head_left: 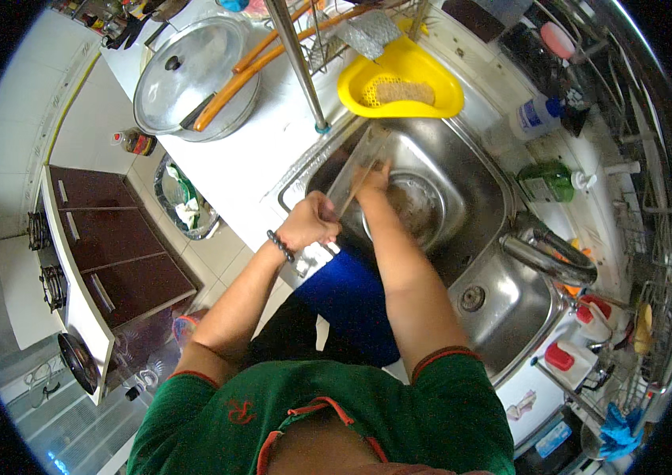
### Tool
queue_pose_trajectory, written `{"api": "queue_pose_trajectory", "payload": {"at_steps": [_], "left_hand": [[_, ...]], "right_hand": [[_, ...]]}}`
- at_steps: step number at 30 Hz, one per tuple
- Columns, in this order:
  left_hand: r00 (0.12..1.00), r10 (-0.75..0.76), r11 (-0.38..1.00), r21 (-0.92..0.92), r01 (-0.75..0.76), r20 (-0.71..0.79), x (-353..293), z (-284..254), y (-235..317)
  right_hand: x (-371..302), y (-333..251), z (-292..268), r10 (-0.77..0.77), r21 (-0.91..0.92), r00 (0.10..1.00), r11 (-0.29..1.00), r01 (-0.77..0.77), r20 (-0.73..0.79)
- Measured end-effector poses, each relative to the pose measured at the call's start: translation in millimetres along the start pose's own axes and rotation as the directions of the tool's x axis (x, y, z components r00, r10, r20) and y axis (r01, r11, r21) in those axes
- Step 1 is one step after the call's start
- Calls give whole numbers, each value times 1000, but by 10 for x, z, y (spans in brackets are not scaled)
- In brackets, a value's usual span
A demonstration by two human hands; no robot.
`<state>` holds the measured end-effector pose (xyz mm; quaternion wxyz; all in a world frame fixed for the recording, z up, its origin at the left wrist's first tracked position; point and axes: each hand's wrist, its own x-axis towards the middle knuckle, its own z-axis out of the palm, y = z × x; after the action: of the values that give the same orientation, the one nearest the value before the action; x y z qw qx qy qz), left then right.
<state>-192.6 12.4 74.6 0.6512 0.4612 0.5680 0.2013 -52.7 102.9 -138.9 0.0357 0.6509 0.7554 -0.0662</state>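
Counter (pixel 260 170): white, seen to the left of the sink (pixel 470 202), with a large pan (pixel 233 131) set on it.
Sink: stainless steel, divided into two basins; a round drain (pixel 472 298) is fitted in the smaller basin, nearer the body.
Pan: covered by a clear lid (pixel 209 63) with a dark knob; its right side is crossed by long wooden handles (pixel 233 91).
Strainer (pixel 407 59): yellow and perforated, placed at the far end of the sink; a brown pad (pixel 405 92) is contained in it.
Faucet (pixel 550 260): curved metal, mounted at the right edge of the sink.
Clear piece (pixel 358 162): long, transparent and straight-edged, held at a slant over the left part of the larger basin; whether it is a flat panel or a hollow container cannot quite be made out.
Left hand (pixel 310 224): closed on the near end of the clear piece, which is gripped at the sink's near left edge.
Right hand (pixel 371 182): lowered into the larger basin beside the clear piece, partly hidden behind it; whether anything is gripped cannot be told.
Bottle (pixel 546 184): green, topped by a white pump, kept on the ledge right of the sink.
Bracelet (pixel 280 245): dark and beaded, worn on the left wrist.
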Motion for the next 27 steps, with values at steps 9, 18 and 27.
{"api": "queue_pose_trajectory", "payload": {"at_steps": [9,18,27], "left_hand": [[997,72,996,-57,-74,-39,-54,-49,-179],[987,158,954,252,-161,34,126,197,-110],[971,227,953,190,-236,70,-4,529,-24]], "right_hand": [[-834,64,-1003,123,626,982,757,-185,141],[-1133,792,-317,251,461,916,803,-378,313],[-1185,411,-2020,113,477,770,838,266,-628]]}}
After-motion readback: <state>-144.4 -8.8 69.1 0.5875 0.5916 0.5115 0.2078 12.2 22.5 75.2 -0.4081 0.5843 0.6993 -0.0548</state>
